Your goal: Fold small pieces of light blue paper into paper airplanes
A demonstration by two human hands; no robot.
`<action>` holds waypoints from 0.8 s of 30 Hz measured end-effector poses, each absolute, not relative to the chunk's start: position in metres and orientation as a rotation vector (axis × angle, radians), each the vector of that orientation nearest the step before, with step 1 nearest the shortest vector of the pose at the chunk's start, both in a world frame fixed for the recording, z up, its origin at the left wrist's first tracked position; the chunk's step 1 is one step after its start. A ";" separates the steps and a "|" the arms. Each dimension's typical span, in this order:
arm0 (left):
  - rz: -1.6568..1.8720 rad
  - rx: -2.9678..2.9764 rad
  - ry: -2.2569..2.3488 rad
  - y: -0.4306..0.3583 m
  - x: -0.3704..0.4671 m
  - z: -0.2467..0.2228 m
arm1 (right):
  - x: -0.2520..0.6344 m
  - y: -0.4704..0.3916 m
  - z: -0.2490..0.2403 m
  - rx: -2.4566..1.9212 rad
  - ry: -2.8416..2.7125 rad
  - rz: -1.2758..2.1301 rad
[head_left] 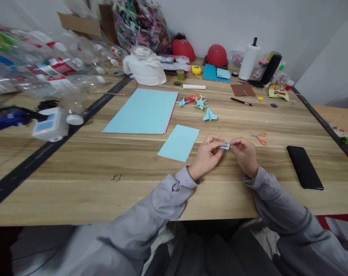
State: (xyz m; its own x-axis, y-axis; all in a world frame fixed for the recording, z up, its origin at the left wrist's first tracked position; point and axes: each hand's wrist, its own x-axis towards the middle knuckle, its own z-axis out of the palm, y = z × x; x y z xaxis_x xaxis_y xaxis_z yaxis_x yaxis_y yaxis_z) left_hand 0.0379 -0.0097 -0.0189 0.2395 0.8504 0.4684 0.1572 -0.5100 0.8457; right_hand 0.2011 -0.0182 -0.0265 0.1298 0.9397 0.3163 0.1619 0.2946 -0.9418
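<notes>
A small folded piece of light blue paper (pixel 225 146) is held between my two hands, just above the wooden table. My left hand (pixel 208 153) pinches its left side with thumb and fingers. On its right edge, the fingertips of my right hand (pixel 245 154) are closed. Left of my hands lies a light blue paper sheet (pixel 179 142). Beyond them sits a folded blue paper plane (pixel 210 115), near several small folded paper shapes (pixel 201 102). Orange-handled scissors (pixel 260 137) rest to the right of my right hand.
A large blue sheet stack (pixel 143 111) lies farther left. Plastic bottles (pixel 56 65) and a white box with a cable (pixel 50 124) crowd the left side. At right is a black phone (pixel 304 167). A pen (pixel 241 101), brown paper (pixel 243 90) and white roll (pixel 249 61) stand farther back.
</notes>
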 end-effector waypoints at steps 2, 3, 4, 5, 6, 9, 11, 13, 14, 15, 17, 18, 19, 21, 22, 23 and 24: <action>1.324 1.853 0.941 -0.010 0.038 -0.020 | 0.201 -0.019 -0.026 -1.125 -1.341 0.732; 1.326 1.853 0.959 -0.010 0.039 -0.020 | 0.200 -0.019 -0.026 -1.121 -1.348 0.702; 1.322 1.847 0.981 -0.010 0.039 -0.019 | 0.200 -0.019 -0.026 -1.120 -1.357 0.679; 1.315 1.837 1.002 -0.010 0.039 -0.019 | 0.200 -0.019 -0.026 -1.123 -1.364 0.662; 1.306 1.826 1.019 -0.010 0.038 -0.019 | 0.200 -0.019 -0.026 -1.125 -1.371 0.650; 1.290 1.813 1.034 -0.010 0.038 -0.017 | 0.200 -0.020 -0.025 -1.126 -1.407 0.622; 1.286 1.828 1.037 -0.010 0.038 -0.017 | 0.200 -0.021 -0.023 -1.130 -1.442 0.581; 1.284 1.836 1.052 -0.009 0.038 -0.017 | 0.200 -0.023 -0.021 -1.136 -1.471 0.529; 1.279 1.835 1.064 -0.009 0.038 -0.018 | 0.199 -0.024 -0.020 -1.138 -1.477 0.504; 1.272 1.831 1.077 -0.009 0.037 -0.018 | 0.199 -0.024 -0.019 -1.139 -1.480 0.484; 1.248 1.825 1.091 -0.009 0.036 -0.018 | 0.199 -0.025 -0.017 -1.137 -1.484 0.469; 1.234 1.825 1.085 -0.009 0.036 -0.019 | 0.198 -0.026 -0.017 -1.135 -1.490 0.481; 1.224 1.829 1.072 -0.008 0.035 -0.019 | 0.198 -0.026 -0.017 -1.134 -1.497 0.506; 1.218 1.855 1.035 -0.007 0.034 -0.020 | 0.198 -0.026 -0.017 -1.143 -1.515 0.566; 1.217 1.875 1.017 -0.007 0.033 -0.020 | 0.197 -0.026 -0.017 -1.149 -1.523 0.585; 1.216 1.895 1.001 -0.006 0.033 -0.020 | 0.197 -0.027 -0.017 -1.151 -1.536 0.591; 1.215 1.913 0.985 -0.006 0.033 -0.020 | 0.197 -0.027 -0.017 -1.149 -1.555 0.585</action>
